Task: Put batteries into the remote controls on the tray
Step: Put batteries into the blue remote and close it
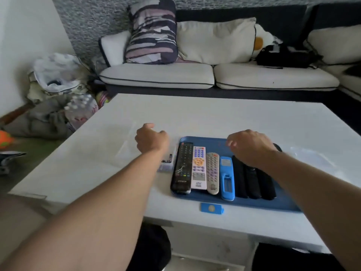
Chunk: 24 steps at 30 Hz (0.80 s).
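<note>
Remotes [207, 171] lie in a row on the tray [207, 140] at the table's near edge; the blue one [227, 178] lies open, its cover [212, 208] off the tray. Both hands, left [151, 138] and right [251, 146], hover loosely curled, holding nothing. Next comes picking a battery [166, 160] from beside the tray's left edge.

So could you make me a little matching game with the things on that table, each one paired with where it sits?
Things:
1. blue battery cover
2. black remote with coloured buttons
3. clear box of batteries
4. blue remote

Places:
A. at the left end of the row on the blue tray
B. on the white table, just left of the tray
C. on the table in front of the tray's near edge
D. fourth from the left in the row, its back facing up, battery bay open

Pairs: 1-C, 2-A, 3-B, 4-D
</note>
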### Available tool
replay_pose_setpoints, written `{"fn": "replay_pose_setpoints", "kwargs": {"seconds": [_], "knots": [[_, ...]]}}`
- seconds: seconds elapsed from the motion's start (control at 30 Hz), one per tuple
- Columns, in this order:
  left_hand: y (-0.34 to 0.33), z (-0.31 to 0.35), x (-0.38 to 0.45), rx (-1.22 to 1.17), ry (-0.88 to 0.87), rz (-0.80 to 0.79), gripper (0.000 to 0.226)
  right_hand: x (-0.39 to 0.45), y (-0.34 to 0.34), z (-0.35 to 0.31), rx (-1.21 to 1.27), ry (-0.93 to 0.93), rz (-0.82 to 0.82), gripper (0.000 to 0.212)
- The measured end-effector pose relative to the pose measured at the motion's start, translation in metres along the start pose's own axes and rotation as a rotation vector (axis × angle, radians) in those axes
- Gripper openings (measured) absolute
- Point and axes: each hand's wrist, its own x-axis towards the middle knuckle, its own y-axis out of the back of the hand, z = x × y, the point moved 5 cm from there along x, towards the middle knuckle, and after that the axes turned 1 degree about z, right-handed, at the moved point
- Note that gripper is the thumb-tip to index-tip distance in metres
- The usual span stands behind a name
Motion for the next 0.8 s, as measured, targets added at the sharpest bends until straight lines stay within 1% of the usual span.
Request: {"fn": "replay_pose_setpoints", "kwargs": {"seconds": [0.07,0.13,0.17,0.23,0.3,0.33,0.37,0.4,0.43,0.47,0.5,0.57,0.63,0.73,0.8], "knots": [[0.024,-0.025,0.016,0.047,0.07,0.128,0.05,0.008,-0.01,-0.048,0.019,0.161,-0.033,0.029],[0.046,-0.049,0.023,0.035,0.138,0.241,0.056,0.018,-0.02,-0.088,0.037,0.267,-0.052,0.028],[0.051,-0.059,0.024,0.025,0.178,0.263,0.059,0.022,-0.024,-0.105,0.05,0.302,-0.059,0.028],[0.057,-0.079,0.027,0.016,0.307,0.251,0.06,0.032,-0.034,-0.138,0.095,0.372,-0.08,0.029],[0.059,-0.09,0.027,-0.018,0.453,0.222,0.052,0.038,-0.041,-0.162,0.126,0.419,-0.124,0.035],[0.058,-0.096,0.029,-0.081,0.529,0.215,0.047,0.042,-0.044,-0.172,0.136,0.43,-0.156,0.039],[0.06,-0.1,0.03,-0.224,0.581,0.254,0.043,0.045,-0.046,-0.178,0.15,0.428,-0.19,0.041],[0.06,-0.1,0.032,-0.264,0.596,0.235,0.04,0.049,-0.049,-0.182,0.16,0.421,-0.23,0.041],[0.056,-0.1,0.034,-0.28,0.625,0.163,0.039,0.053,-0.055,-0.184,0.163,0.421,-0.267,0.038],[0.051,-0.097,0.036,-0.317,0.593,0.098,0.039,0.056,-0.059,-0.187,0.155,0.432,-0.299,0.036],[0.05,-0.092,0.037,-0.299,0.503,0.076,0.037,0.059,-0.064,-0.19,0.137,0.447,-0.327,0.034],[0.055,-0.083,0.037,-0.257,0.403,0.188,0.033,0.065,-0.071,-0.193,0.101,0.461,-0.361,0.034],[0.057,-0.073,0.036,-0.293,0.344,0.273,0.032,0.071,-0.076,-0.198,0.083,0.473,-0.391,0.039],[0.054,-0.06,0.032,-0.356,0.233,0.272,0.034,0.077,-0.078,-0.208,-0.024,0.553,-0.394,0.042],[0.053,-0.057,0.029,-0.383,0.2,0.246,0.034,0.08,-0.081,-0.214,-0.076,0.59,-0.381,0.04]]}}
